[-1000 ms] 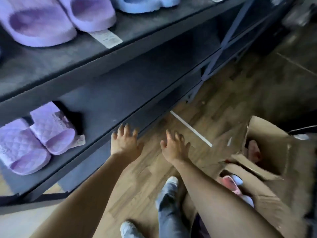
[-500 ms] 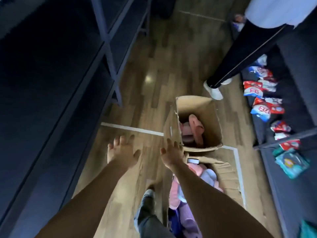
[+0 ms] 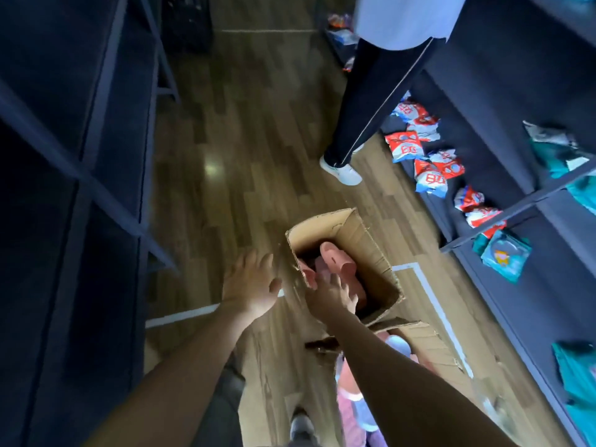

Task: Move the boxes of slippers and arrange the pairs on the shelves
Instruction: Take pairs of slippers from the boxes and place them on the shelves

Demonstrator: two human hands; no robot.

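Note:
An open cardboard box [image 3: 371, 250] stands on the wooden floor with pink slippers [image 3: 337, 258] inside. My right hand [image 3: 332, 296] reaches over its near rim with fingers spread, just above the slippers; whether it touches them I cannot tell. My left hand [image 3: 250, 287] hovers open beside the box's left wall, holding nothing. A second open box [image 3: 429, 348] lies nearer to me, partly hidden under my right forearm, with pale pink and lilac slippers [image 3: 351, 401] in it.
A dark shelving unit [image 3: 80, 188] runs along the left. On the right another dark shelf [image 3: 503, 201] carries red, white and blue packets [image 3: 429, 169] and teal packs. A person in dark trousers and white shoes [image 3: 342, 171] stands in the aisle beyond the box.
My view swung from the left shelf with lilac slippers to the aisle floor. Both hands moved toward the far box; my right hand now reaches into it.

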